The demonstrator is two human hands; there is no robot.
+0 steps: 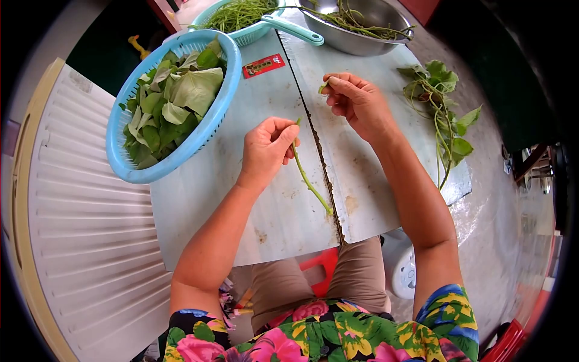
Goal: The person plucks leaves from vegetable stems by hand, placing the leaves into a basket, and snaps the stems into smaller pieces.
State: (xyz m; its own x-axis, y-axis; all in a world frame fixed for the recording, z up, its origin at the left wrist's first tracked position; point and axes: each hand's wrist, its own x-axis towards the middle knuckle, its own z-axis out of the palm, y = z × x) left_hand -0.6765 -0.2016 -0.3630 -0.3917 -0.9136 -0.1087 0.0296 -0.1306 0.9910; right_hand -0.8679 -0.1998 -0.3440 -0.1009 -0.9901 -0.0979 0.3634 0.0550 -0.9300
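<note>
Over the middle of the table, my left hand (269, 149) pinches a long green stem (309, 184) near its upper end; the rest of it slants down toward the table's near edge. Higher and to the right, my right hand (353, 102) is closed, thumb against fingers, on a short piece of green stem (324, 87). The two hands are apart. Left of my left hand stands a blue plastic basket (175, 171) heaped with green leaves (175, 99). A bunch of leafy vines (445, 120) lies on the table right of my right forearm.
At the table's far side stand a teal handled strainer (292, 29) piled with cut green stems (238, 15) and a metal bowl (362, 45) holding darker stems. A small red packet (263, 66) lies near the strainer. A dark seam splits the pale tabletop (374, 181). A white ribbed panel (96, 223) stands left.
</note>
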